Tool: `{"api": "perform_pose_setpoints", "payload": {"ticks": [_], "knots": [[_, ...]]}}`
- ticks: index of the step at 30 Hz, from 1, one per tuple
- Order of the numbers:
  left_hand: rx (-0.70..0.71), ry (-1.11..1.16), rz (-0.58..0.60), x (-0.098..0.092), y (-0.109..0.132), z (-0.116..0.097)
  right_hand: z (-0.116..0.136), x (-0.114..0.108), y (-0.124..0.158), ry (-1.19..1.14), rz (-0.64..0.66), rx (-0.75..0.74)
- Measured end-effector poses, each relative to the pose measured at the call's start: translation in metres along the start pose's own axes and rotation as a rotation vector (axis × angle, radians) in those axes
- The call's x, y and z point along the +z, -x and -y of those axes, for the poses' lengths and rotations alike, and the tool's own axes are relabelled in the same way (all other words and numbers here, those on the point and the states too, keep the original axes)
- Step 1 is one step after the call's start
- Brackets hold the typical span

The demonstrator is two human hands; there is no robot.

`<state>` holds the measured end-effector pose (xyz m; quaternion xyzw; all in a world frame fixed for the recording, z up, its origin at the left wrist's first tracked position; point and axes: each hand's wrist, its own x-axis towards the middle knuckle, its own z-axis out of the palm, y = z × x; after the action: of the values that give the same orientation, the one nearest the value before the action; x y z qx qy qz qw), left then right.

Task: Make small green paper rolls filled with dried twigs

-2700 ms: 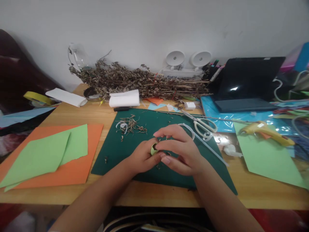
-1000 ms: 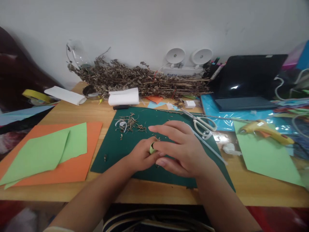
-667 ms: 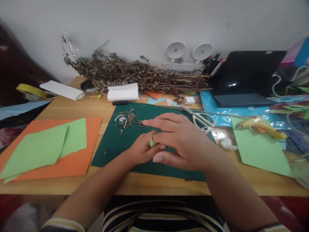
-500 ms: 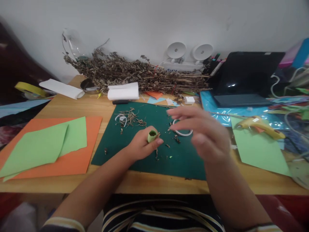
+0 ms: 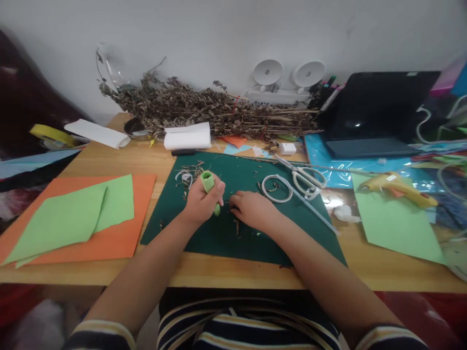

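Left of the left hand (image 5: 200,201), green paper (image 5: 58,221) lies on orange paper (image 5: 126,238). The left hand is wrapped round a green tube (image 5: 208,183), hollow end up, probably to keep its mouth accessible, thumb along its side. Just right of it, the right hand (image 5: 253,210) bends palm-down at the mat (image 5: 215,243), fingers curled; whether they pinch anything, I cannot tell. Scissors (image 5: 296,171) lie beyond it, rightward.

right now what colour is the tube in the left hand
The tube in the left hand is light green, seen best in the head view.
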<state>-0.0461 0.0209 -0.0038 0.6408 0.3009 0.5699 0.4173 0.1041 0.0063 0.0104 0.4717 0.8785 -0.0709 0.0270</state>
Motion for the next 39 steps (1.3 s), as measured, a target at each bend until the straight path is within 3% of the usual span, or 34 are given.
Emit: {"api": "perform_pose_setpoints", "payload": {"ticks": [7, 11, 13, 16, 18, 20, 24, 28, 33, 39], "knots": [[-0.027, -0.044, 0.104, 0.005, 0.008, -0.003, 0.001, 0.006, -0.004, -0.01, -0.034, -0.004], [-0.037, -0.027, 0.157, 0.007, 0.012, -0.008, -0.01, -0.004, 0.003, -0.066, -0.092, 0.005], [-0.046, -0.049, 0.217, 0.009, 0.014, -0.011, -0.017, -0.016, 0.012, -0.199, -0.224, -0.011], [-0.003, -0.127, 0.312, 0.012, 0.015, -0.015, -0.02, -0.04, 0.028, -0.418, -0.527, -0.093], [0.039, -0.192, 0.361, 0.013, 0.015, -0.018, -0.014, -0.055, 0.037, -0.409, -0.617, -0.191], [0.075, -0.248, 0.393, 0.014, 0.014, -0.02, -0.006, -0.068, 0.042, -0.266, -0.602, -0.284], [0.102, -0.288, 0.417, 0.012, 0.013, -0.021, 0.005, -0.088, 0.038, 0.06, -0.449, -0.417], [0.093, -0.294, 0.379, 0.011, 0.013, -0.017, 0.011, -0.102, 0.031, 0.218, -0.359, -0.478], [0.095, -0.276, 0.381, 0.011, 0.015, -0.013, 0.019, -0.11, 0.029, 0.226, -0.275, -0.484], [0.235, -0.312, 0.34, 0.012, 0.013, -0.013, 0.015, -0.108, 0.033, 0.043, -0.242, -0.474]]}}
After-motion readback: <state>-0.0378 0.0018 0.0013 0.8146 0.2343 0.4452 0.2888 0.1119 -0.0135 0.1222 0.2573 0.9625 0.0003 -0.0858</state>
